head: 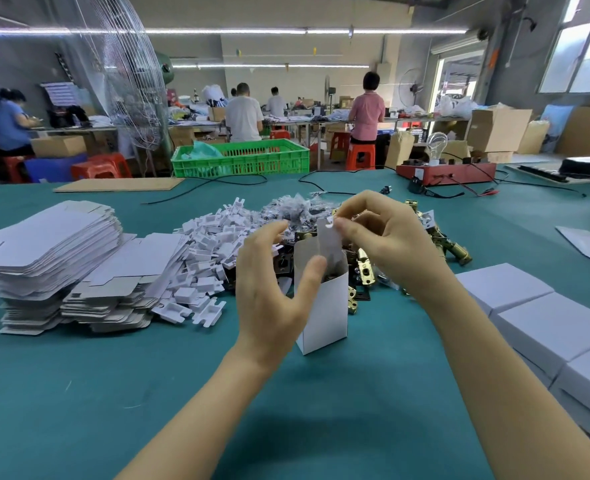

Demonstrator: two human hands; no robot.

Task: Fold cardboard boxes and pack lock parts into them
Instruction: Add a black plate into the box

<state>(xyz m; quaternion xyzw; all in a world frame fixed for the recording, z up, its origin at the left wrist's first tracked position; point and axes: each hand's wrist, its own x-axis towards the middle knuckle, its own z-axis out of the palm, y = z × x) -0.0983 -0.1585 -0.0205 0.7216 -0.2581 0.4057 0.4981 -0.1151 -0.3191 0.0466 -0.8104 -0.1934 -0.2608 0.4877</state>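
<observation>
Green table (79, 393) carries all work items. Beyond the left hand's fingers, to the left: stacks of flat box blanks (54, 265), with a heap of white plastic inserts (210, 258) nearer the fingers. Right of the right forearm: a row of closed white boxes (549, 327). Behind both sets of fingers lie brass lock parts (452, 247) and a heap of small clear bags (297, 209).

White cardboard box (324, 313) stands upright on the table between the hands, top open. Left hand (272, 289) grips its upper left side — thumb curled onto the front wall, fingers behind. Right hand (387, 237) pinches the raised top flap (328, 237) between thumb and forefinger; remaining fingers are curled. Dark contents show inside the box mouth — nature cannot be told.
</observation>
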